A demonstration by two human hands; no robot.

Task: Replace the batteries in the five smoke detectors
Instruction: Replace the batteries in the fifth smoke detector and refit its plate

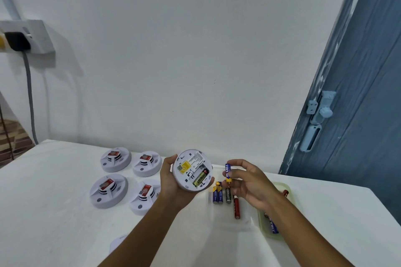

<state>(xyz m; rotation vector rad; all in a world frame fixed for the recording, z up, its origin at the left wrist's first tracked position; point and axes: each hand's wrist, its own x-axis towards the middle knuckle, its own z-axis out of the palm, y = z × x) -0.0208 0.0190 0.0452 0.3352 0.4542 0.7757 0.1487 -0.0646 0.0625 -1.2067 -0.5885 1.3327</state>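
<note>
My left hand (171, 182) grips a round white smoke detector (192, 169) above the table, its back turned to me. One gold and black battery (200, 178) lies in its open compartment. My right hand (247, 182) pinches a blue and yellow battery (227, 173) upright, just right of the detector. Several more white detectors lie face up on the table to the left, such as the detector (109, 191) at front left and the detector (115, 159) at the back.
Several loose batteries (217, 194) and a red battery (236, 206) lie in a clear tray below my hands. A pale green tray (284, 188) under my right forearm holds more batteries. A white cover (118, 243) lies near the front edge. A blue door (351, 115) stands at right.
</note>
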